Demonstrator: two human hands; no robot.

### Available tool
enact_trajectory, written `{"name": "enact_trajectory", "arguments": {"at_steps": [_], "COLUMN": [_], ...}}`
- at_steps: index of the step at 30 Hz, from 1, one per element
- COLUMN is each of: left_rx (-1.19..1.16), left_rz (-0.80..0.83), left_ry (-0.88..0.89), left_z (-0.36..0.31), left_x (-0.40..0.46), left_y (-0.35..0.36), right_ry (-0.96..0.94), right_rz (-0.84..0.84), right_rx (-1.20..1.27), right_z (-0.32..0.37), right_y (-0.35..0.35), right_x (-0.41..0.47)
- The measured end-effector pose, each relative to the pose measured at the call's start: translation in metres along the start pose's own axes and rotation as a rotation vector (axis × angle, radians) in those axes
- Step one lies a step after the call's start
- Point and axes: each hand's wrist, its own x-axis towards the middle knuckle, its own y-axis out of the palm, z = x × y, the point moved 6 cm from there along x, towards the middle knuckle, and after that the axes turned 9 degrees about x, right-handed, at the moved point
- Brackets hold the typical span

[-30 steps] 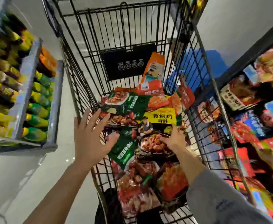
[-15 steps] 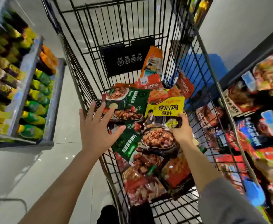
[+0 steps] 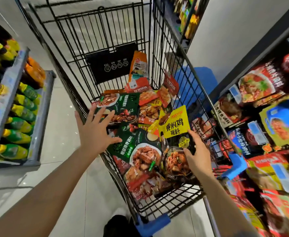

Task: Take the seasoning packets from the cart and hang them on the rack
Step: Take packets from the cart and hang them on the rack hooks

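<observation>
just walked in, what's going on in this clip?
A person is restocking from a wire shopping cart full of seasoning packets. The right hand grips a yellow-topped packet, raised above the pile and tilted toward the rack of hanging packets on the right. The left hand is open, fingers spread over the cart's left rim, above a green packet. Nothing is hung yet.

Cart (image 3: pixel 159 53): black coated wire, matt; handle grips (image 3: pixel 159 219) blue plastic. Packets (image 3: pixel 140 151): glossy printed plastic film with glare and wrinkles. Floor (image 3: pixel 63 130): smooth polished tile, reflective. Bottles (image 3: pixel 18 135) on left shelf: shiny plastic. Shelf edge (image 3: pixel 8 100): grey, matt
</observation>
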Motion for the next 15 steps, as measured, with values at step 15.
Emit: {"name": "enact_trajectory", "arguments": {"at_steps": [15], "left_rx": [-0.065], "left_rz": [-0.027], "left_ry": [0.008], "left_z": [0.015], "left_x": [0.0], "left_y": [0.001], "right_ry": [-0.149], "right_rz": [-0.056], "right_rx": [-0.121], "right_z": [0.056], "right_y": [0.007], "right_x": [0.003]}}
